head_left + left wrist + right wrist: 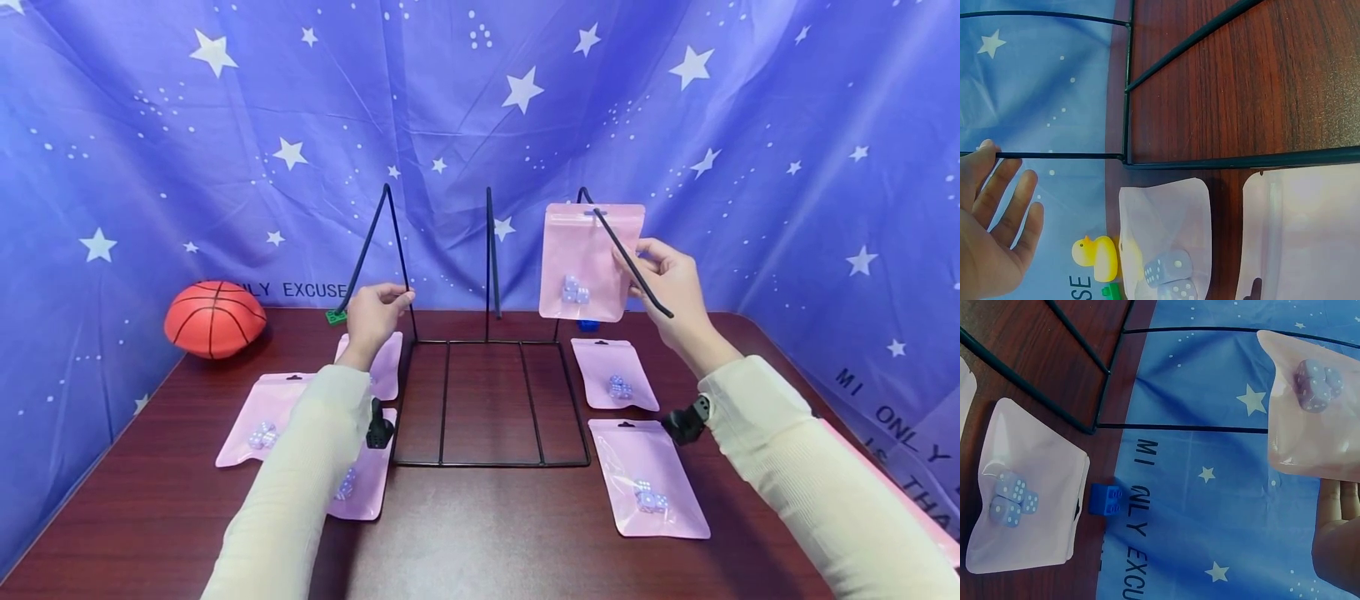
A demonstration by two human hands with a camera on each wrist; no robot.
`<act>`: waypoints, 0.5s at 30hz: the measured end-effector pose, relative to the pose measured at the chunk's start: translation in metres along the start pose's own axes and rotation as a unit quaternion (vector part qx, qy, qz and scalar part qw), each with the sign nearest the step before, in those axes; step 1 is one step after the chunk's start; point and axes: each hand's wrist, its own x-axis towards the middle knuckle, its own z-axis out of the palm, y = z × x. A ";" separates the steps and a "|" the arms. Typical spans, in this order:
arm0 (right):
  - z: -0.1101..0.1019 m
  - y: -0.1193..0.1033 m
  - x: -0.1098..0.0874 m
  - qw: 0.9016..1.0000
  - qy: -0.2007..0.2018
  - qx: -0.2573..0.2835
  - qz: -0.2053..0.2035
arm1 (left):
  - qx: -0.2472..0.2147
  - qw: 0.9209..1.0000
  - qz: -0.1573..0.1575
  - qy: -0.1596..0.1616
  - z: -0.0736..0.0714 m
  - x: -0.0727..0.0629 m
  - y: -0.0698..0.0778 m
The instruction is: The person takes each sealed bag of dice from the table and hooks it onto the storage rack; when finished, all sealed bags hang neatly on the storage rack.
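A black wire rack (491, 464) with three slanting prongs stands on the table. My left hand (375, 317) pinches its left upright between thumb and fingers; in the left wrist view the hand (997, 231) is at the wire, its other fingers spread. My right hand (675, 287) holds a pink zip bag (562, 250) of dice by its right edge. The right prong (633, 271) appears to pass through the bag's hang hole and slopes down in front of it. In the right wrist view, the bag (1291, 444) hides part of the right hand (1338, 544).
More pink bags of dice lie on both sides of the rack, including a right front bag (637, 458) and a far left bag (270, 408). A red ball (215, 319), yellow duck (1097, 257), green block (1111, 291) and blue block (1105, 499) sit near the back edge.
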 end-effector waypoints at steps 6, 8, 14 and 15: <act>0.003 0.001 0.006 1.000 0.006 -0.005 -0.004 | -0.003 1.000 -0.006 -0.004 0.000 0.001 -0.001; 0.004 0.001 0.008 1.000 0.011 -0.012 -0.002 | -0.004 1.000 -0.005 -0.004 0.000 0.001 -0.001; 0.006 0.003 0.015 0.999 0.023 -0.021 0.008 | -0.007 1.000 -0.009 -0.006 0.001 0.003 -0.003; 0.006 0.004 0.016 1.000 0.023 -0.019 0.010 | -0.006 1.000 -0.009 -0.005 0.002 0.003 -0.003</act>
